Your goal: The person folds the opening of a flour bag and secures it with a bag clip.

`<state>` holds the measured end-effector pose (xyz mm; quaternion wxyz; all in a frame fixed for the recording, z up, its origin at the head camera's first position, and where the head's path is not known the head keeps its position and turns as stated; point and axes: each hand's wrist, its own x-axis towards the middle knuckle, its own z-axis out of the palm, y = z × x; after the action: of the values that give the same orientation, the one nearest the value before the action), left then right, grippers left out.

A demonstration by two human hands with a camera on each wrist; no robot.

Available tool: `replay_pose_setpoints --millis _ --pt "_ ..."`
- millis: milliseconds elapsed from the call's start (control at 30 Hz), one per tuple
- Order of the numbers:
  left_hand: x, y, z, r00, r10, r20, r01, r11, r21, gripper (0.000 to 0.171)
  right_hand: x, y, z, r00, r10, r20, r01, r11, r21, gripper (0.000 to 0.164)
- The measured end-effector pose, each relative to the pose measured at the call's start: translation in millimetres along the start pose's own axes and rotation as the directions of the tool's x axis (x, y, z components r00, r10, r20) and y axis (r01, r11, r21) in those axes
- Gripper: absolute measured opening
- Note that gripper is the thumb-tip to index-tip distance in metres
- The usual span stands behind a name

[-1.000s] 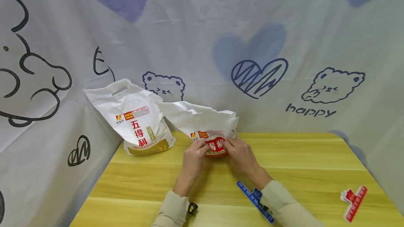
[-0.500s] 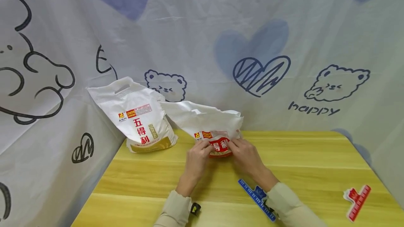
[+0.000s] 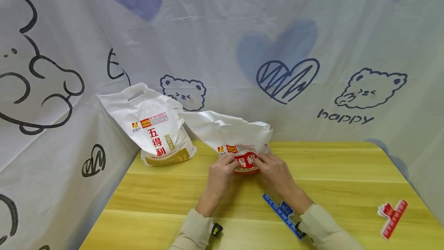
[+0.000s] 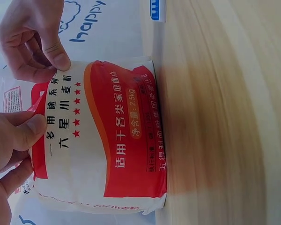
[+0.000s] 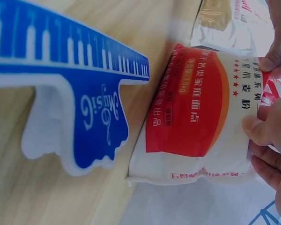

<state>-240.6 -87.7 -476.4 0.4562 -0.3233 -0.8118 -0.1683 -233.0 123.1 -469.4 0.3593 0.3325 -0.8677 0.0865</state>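
A white and red flour bag (image 3: pixel 243 134) stands on the table, its upper part bent back toward the curtain. My left hand (image 3: pixel 221 173) pinches the bag's near side at a red-edged crease; in the left wrist view its thumb (image 4: pixel 33 129) lies on the outside. Along the same crease, my right hand (image 3: pixel 279 174) pinches the bag further right, thumb (image 5: pixel 255 129) pressed on its front. Below the hands, the bag's printed lower front (image 4: pixel 119 133) faces me, marked 2.5kg. Beyond the crease, part of the bag is hidden by the fingers.
A second white flour bag (image 3: pixel 163 134) with a gold base leans against the curtain (image 3: pixel 222 49) at back left. A blue clip (image 3: pixel 284 213) lies beside my right forearm. A red clip (image 3: pixel 393 219) lies near the table's right edge (image 3: pixel 412 188).
The head view has shifted slightly. Both hands keep their pinch on the flour bag, with little visible movement of the bag or clips.
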Motion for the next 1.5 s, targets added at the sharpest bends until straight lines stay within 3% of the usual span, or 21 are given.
replay_pose_setpoints --millis 300,833,1233,1500 --pt "-0.6 10.2 -3.4 0.999 0.014 0.033 -0.012 0.999 -0.042 0.024 -11 -3 -9 0.999 0.032 0.013 -0.033 0.999 0.026 0.036" --pt "6.9 23.4 -13.3 0.994 0.043 0.098 -0.039 0.999 -0.038 0.015 -22 -7 -24 0.999 0.038 0.001 -0.038 0.999 0.009 0.036" --pt "4.9 32.6 -19.3 0.987 0.066 0.146 -0.061 0.997 -0.043 0.012 -34 -13 -33 0.998 0.064 0.000 -0.064 0.998 0.019 0.038" --pt "5.2 37.1 -22.5 0.988 0.084 0.131 -0.076 0.995 -0.065 0.012 -38 -15 -38 0.998 0.061 -0.028 -0.060 0.998 0.027 0.036"
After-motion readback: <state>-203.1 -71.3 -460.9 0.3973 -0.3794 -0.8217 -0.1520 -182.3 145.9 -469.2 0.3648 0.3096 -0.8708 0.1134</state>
